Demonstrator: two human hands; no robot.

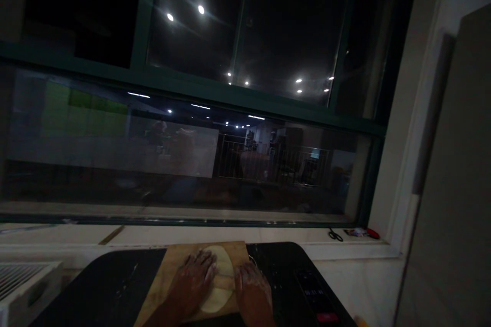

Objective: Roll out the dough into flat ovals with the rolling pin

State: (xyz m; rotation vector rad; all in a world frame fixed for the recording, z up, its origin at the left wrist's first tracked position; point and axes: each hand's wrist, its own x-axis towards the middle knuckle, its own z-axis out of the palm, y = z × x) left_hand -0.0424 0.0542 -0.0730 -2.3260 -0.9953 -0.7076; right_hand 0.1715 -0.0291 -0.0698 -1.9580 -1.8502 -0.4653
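- Head view: a dark table point(115, 286) stands below a window point(192, 112).
- A wooden board point(172, 265) lies on the table.
- A flat dough round point(224, 265) lies on the board.
- Left hand point(195, 278) and right hand point(251, 286), fingers flat and unclenched, press a rolling pin point(224, 281) across the dough.

I am looking at what reads as a home kitchen corner at night. A wooden board point(180, 271) with a flat round of dough point(222, 278) lies on a dark table point(111, 291) pushed up to a wide green-framed window point(245, 92), whose black glass mirrors ceiling lights. A pale stone sill point(268, 237) carries scissors point(335, 235), and a phone point(316, 296) rests on the table. A white slatted unit point(23, 281) sits at the left.
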